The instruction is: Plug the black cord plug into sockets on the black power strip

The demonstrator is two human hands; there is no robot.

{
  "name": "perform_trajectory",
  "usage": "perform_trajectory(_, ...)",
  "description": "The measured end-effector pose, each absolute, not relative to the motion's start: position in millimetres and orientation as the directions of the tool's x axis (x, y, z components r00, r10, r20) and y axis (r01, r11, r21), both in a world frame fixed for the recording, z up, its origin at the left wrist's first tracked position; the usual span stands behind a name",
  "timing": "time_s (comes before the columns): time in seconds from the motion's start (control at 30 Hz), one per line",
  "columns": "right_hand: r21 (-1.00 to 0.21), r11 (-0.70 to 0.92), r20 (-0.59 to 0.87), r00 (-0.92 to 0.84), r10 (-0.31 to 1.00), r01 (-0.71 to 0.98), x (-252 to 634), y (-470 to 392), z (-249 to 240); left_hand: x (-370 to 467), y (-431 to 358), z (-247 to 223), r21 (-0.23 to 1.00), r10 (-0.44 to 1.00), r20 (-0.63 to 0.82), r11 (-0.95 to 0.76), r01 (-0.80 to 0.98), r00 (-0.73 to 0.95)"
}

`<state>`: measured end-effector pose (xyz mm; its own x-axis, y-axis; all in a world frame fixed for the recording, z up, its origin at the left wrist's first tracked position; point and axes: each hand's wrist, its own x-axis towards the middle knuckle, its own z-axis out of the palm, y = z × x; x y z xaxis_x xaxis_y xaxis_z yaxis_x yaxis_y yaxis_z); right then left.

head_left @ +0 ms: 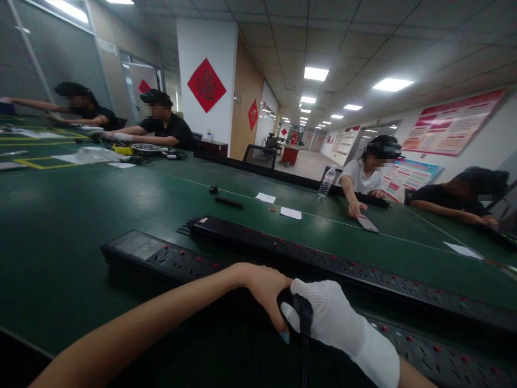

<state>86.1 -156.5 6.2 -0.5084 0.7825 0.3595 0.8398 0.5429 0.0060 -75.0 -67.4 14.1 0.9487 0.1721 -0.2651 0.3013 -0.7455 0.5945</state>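
Note:
My right hand (323, 310), in a white dotted glove, is closed around a black plug (304, 315) whose cable hangs down toward the bottom edge. Bare, my left hand (266, 288) reaches across the nearer long black power strip (153, 256), its fingertips against the gloved fingers and its thumb pointing down. Whether it grips part of the plug is hidden. The nearer strip has red dots and slotted sockets and runs beneath both hands. Just behind it lies a second long black strip (283, 245), roughly parallel.
Beyond the strips on the green table (169, 199) lie a small black bar (228, 202), white paper pieces (291, 213) and a water bottle (326, 182). A person's hand at the right touches a phone (367, 223). Other people sit at the far left, near cables.

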Motion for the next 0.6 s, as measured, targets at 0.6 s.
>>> perform_trajectory(0.6, 0.022, 0.551, 0.392, -0.514, 0.763, 0.834, 89.4, -151.3, 0.6, -71.4, -74.4, 15.0, 0.466, 0.208, -0.187, -0.842, 0.273, 0.960)
